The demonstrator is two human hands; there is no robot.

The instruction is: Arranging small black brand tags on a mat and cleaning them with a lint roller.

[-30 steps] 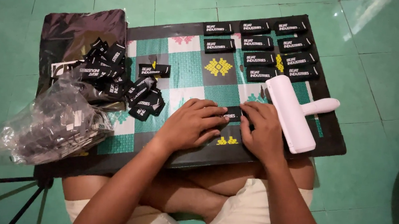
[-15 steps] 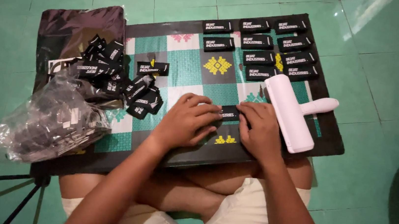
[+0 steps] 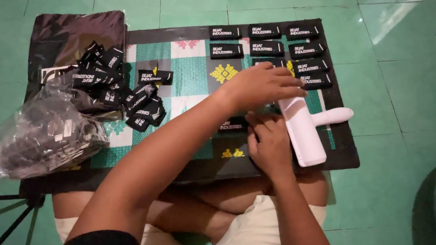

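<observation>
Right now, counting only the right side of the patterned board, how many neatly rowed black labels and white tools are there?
Black labels in neat rows: 9 in view (the left hand may hide more)
White handled roller: 1
Total: 10

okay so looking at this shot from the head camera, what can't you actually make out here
- Head view: whatever the left hand touches is covered by the hand itself; hold unclear.
- The black label by the right hand is partly hidden under the left forearm.
- Contents of the clear plastic bag are blurred by crinkled film.
- The white lint roller has its upper end hidden by the left hand.
- The tripod is cut off by the bottom edge.
</observation>
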